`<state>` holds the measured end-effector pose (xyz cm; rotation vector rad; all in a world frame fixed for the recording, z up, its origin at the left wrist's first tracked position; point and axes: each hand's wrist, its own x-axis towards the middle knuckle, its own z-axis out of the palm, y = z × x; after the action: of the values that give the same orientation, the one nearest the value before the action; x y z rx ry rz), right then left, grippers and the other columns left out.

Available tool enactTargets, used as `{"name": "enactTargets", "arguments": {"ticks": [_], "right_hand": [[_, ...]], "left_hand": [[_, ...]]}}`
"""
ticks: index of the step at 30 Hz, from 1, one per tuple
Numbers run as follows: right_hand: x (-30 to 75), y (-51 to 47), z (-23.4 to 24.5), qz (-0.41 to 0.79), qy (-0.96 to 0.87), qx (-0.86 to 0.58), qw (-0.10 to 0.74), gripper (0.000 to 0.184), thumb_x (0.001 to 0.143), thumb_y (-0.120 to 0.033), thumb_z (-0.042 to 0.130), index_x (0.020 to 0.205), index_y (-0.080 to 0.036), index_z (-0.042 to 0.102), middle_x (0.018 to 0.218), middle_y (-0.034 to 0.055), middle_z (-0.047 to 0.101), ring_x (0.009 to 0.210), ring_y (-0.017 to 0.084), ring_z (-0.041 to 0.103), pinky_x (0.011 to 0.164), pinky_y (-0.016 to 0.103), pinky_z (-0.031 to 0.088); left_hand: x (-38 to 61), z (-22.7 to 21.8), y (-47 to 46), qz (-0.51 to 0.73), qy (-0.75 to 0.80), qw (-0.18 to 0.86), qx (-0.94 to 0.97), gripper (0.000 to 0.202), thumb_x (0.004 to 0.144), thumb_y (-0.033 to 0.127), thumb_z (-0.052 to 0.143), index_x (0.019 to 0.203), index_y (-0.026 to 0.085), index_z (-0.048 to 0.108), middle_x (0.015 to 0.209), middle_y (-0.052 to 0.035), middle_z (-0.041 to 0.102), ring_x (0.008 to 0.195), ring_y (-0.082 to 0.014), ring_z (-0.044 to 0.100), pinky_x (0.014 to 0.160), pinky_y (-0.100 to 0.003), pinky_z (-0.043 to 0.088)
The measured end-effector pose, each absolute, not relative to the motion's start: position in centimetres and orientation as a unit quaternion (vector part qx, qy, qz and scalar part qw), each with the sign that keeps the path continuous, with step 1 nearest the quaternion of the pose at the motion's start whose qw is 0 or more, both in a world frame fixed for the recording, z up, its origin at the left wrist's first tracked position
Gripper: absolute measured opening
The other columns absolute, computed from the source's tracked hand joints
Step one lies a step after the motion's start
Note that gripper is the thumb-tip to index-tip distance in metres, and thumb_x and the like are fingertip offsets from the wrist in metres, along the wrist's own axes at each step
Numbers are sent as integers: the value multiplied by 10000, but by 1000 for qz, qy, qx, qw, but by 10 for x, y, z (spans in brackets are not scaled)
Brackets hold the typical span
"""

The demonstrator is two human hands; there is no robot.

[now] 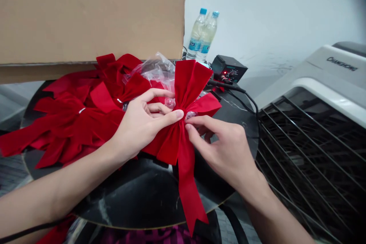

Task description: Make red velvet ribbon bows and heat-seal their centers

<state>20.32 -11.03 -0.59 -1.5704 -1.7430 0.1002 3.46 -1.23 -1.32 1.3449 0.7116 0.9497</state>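
Note:
A red velvet bow [187, 95] lies on a round black table [137, 194], one tail hanging over the front edge. My left hand [143, 120] pinches the bow's knot from the left, thumb and forefinger closed on it. From the right, my right hand [225, 148] pinches the same knot with its fingertips, next to a small clear piece. Both hands meet at the bow's middle.
A pile of more red bows [71, 118] and crumpled clear plastic [154, 70] cover the table's left. A cardboard box [85, 19] stands behind. Two water bottles [203, 36] and a black control unit [228, 69] with cable sit at the back. A white fan-like appliance [314, 122] stands right.

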Motion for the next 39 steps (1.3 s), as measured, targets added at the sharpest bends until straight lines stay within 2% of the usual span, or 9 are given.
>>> {"name": "enactTargets", "arguments": {"ticks": [7,10,13,17,21,26,32,36,39], "right_hand": [[194,-109,-15,-97,-709,-590,373,87,916,-156,643,943,-158,726,823,7,771,643,116,681,664,231,510],[190,-107,-15,71,-634,-634,436,90,900,-174,636,828,-176,690,688,-23,697,544,89,611,564,203,482],[189,-108,-17,272,-555,-632,467,76,914,-235,608,873,-188,652,739,-19,681,603,96,611,564,199,479],[193,-127,-19,423,-533,-614,400,137,920,-228,613,1049,-214,656,683,-54,616,588,87,513,549,203,405],[195,-153,-16,544,-524,-583,300,143,976,-268,570,1045,-201,677,761,-16,660,644,97,513,598,227,404],[192,-156,-11,442,-549,-624,337,249,978,-468,612,1099,-261,680,774,-40,612,656,99,501,593,226,394],[183,-140,-16,356,-564,-639,384,166,953,-393,655,925,-229,667,764,-36,612,605,92,465,563,232,372],[190,-155,-17,375,-602,-633,310,105,931,-298,663,876,-209,649,889,-14,647,633,79,459,575,216,376],[205,-171,-11,493,-599,-602,192,95,881,-293,728,845,-215,687,705,-48,649,586,76,497,539,199,365]], "left_hand": [[32,-13,-10,396,303,620,606,452,735,133,858,1138,225,675,717,28,736,685,-113,716,692,-168,565],[33,-14,-11,402,287,632,597,435,736,133,860,1102,232,647,706,34,722,668,-105,699,677,-167,559],[33,-14,-11,401,275,637,598,421,724,156,876,1029,241,599,695,43,702,660,-115,692,656,-185,563],[32,-9,-7,424,287,624,590,373,716,173,884,913,231,572,732,47,670,661,-106,674,649,-188,560],[29,-4,-3,439,307,615,578,349,716,222,889,893,234,589,807,33,671,677,-106,666,659,-206,564],[29,-2,-3,442,316,611,575,362,699,277,903,880,243,592,805,30,677,683,-132,679,648,-235,565],[29,-2,-5,448,311,603,582,338,740,282,879,924,245,598,813,24,684,727,-148,699,666,-238,567],[27,0,-4,447,305,612,576,323,748,253,873,919,250,599,822,18,702,757,-167,720,679,-254,579],[26,1,-2,445,287,631,566,307,753,245,868,901,251,599,814,13,709,735,-165,715,674,-259,584]]}}
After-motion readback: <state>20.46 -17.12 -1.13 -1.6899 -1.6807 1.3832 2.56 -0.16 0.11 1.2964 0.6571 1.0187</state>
